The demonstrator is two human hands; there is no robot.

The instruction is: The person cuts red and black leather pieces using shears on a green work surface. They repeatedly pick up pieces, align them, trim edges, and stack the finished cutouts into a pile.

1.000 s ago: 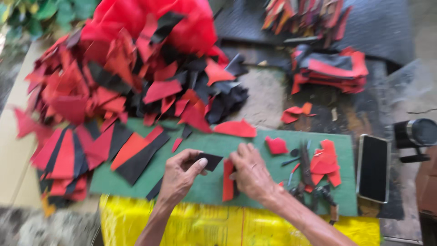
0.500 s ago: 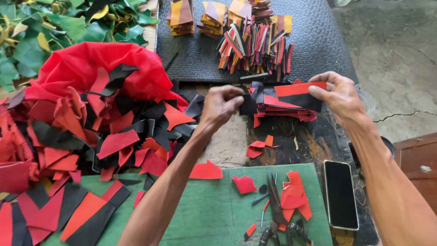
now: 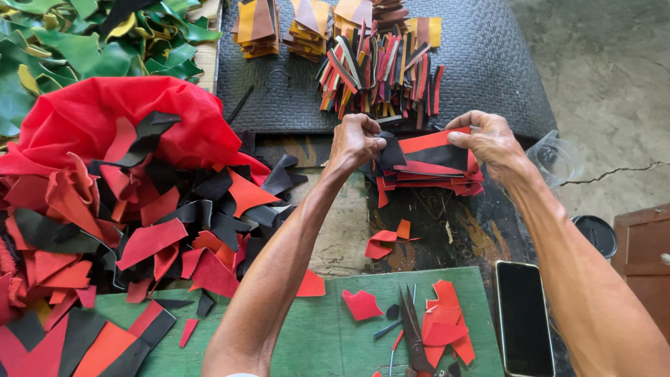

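**Both hands on a red-and-black strip over the stack**

The left hand (image 3: 357, 139) pinches the black end of a red-and-black strip (image 3: 431, 149), thumb and fingers clenched on it, while the right hand (image 3: 488, 143) grips the opposite end with its fingertips. The strip sits stretched between them, directly on top of a stack of matching pieces (image 3: 429, 178) at the far side of the bench, just in front of a dark ribbed mat (image 3: 481, 63) that carries bundles of sorted strips (image 3: 380, 70).

To my eye, doing this well means keeping the strip taut and flat, squaring its long edges with the pieces below, and lowering both ends together so the stack doesn't skew.

A big heap of red and black offcuts (image 3: 132, 202) fills the left side, with green scraps (image 3: 63, 49) beyond it. Nearer the person lies a green cutting board (image 3: 314, 335) with scissors (image 3: 414, 335) and red trimmings, and a dark phone (image 3: 523, 318) just beside it on the right.
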